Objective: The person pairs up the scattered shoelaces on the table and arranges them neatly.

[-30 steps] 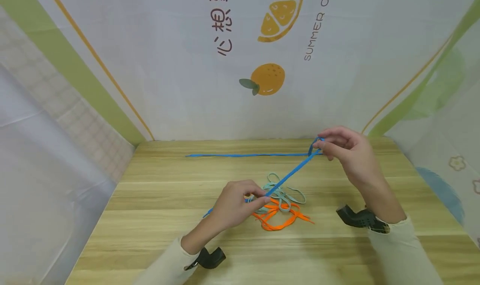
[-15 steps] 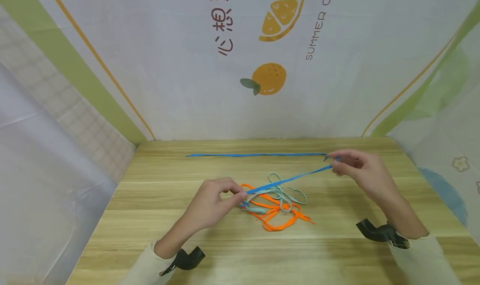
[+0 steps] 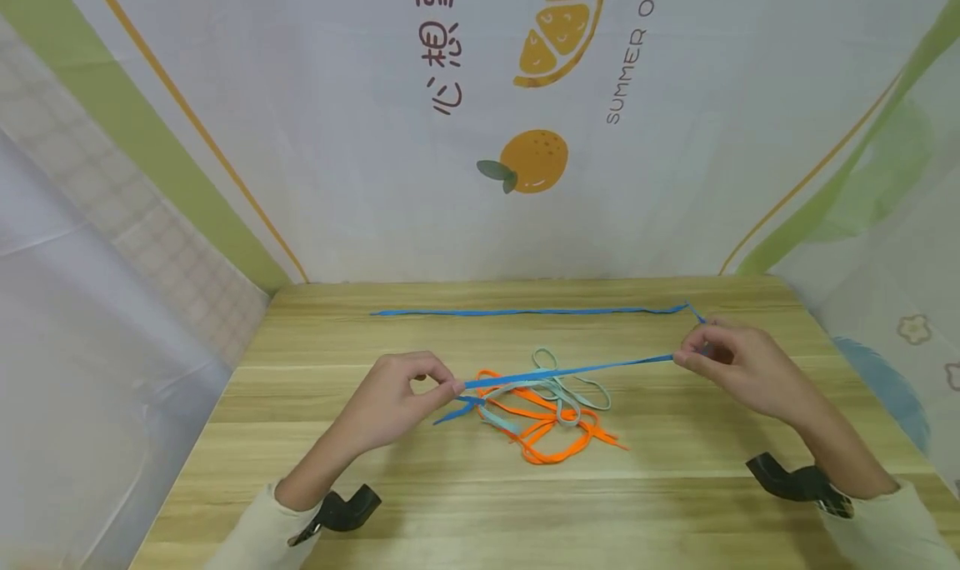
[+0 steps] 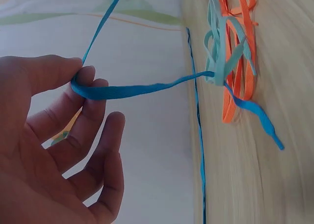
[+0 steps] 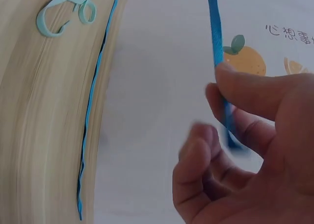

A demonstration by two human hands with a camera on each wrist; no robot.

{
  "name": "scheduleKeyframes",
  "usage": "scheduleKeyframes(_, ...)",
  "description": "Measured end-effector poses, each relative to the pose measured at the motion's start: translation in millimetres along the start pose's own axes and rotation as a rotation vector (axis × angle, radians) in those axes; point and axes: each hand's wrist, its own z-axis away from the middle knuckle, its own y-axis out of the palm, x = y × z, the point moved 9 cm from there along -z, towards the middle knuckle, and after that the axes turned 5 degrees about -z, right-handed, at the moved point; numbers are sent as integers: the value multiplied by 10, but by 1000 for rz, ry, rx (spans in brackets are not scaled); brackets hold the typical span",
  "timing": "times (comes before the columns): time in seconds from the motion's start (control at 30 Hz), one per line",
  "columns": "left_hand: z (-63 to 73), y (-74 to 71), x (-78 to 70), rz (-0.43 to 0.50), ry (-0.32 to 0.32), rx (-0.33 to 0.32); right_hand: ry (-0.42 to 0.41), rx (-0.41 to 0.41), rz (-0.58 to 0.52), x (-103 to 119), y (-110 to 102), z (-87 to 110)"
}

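Observation:
A flat blue shoelace (image 3: 577, 371) stretches nearly level between my two hands above the table. My left hand (image 3: 397, 399) pinches it between thumb and index finger. From there the lace doubles back to the mint-green shoelaces (image 4: 218, 52), and its tipped tail (image 4: 265, 120) lies past them on the wood. My right hand (image 3: 738, 366) pinches the other end, with a short blurred tail (image 5: 233, 143) sticking out beyond the fingers. Beneath the held lace lie the mint-green loops and tangled orange shoelaces (image 3: 555, 457).
A second blue shoelace (image 3: 487, 312) lies straight along the back of the wooden table (image 3: 600, 520). Behind the table hangs a white cloth (image 3: 360, 178) printed with oranges. More cloth hangs at both sides.
My left hand has moved left, and my right hand right and nearer to me. The held blue lace has been drawn out longer and now runs closer to level; its tail shows left of the pile.

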Motion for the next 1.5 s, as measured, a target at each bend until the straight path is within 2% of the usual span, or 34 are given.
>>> scheduleKeyframes(0.2,17,-37,58,28,-35,29,-26,-25,-18,-90,-71,14)
scheduleKeyframes(0.33,22,-72,116,34,-56,42,12,-18,-9,-204,-136,37)
scheduleKeyframes(0.6,45,-238,235,33,-63,22,103,16,29,-460,-241,108)
scheduleKeyframes(0.77,60,-324,343,15,-88,30,118,26,51,-573,-308,136)
scheduleKeyframes(0.97,42,-407,506,-2,-107,33,163,40,31,-701,-352,155)
scheduleKeyframes(1.2,-4,-464,767,-18,-181,45,245,65,26,-852,-367,150)
scheduleKeyframes(1.5,-42,-536,1013,-57,-237,39,353,80,-6,-1107,-388,118)
